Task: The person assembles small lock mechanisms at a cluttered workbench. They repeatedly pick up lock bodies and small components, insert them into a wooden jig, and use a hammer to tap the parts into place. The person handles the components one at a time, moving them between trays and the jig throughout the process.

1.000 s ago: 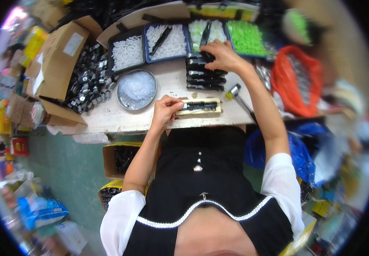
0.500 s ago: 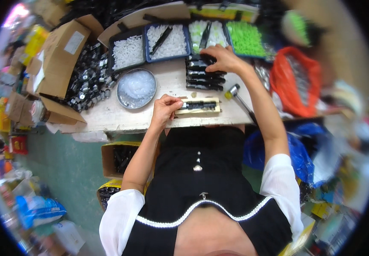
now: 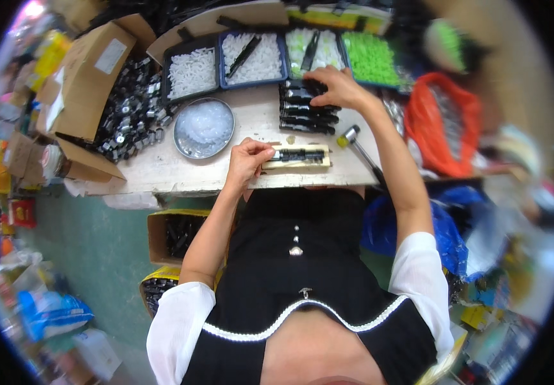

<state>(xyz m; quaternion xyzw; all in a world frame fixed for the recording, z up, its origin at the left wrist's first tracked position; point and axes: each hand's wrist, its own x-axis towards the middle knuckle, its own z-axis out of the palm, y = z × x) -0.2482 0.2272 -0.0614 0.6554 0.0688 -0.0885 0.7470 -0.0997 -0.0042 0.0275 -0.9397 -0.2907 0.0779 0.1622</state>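
My left hand (image 3: 246, 165) pinches the left end of a slim black part (image 3: 299, 156) with a silvery strip. That part lies in a cream-coloured block-like holder (image 3: 322, 163) near the table's front edge. Farther back, my right hand (image 3: 340, 90) curls over the upper right of a stack of long black plastic parts (image 3: 299, 110), thumb and fingers around one of them; its fingertips are partly hidden among the dark pieces. A hammer (image 3: 352, 136) with a yellow-green face lies right of the stack, its handle toward me.
A round metal dish (image 3: 231, 138) of small clear pieces stands left. Behind are trays of white pieces (image 3: 190, 72) and green pieces (image 3: 370, 58). A cardboard box (image 3: 88, 83) spills dark metallic parts (image 3: 129, 115). At right sits an orange-red bag (image 3: 418, 122). Boxes (image 3: 158, 237) stand under the table.
The view has shifted slightly. Both hands keep nearly the same places, the left at the holder and the right at the stack.
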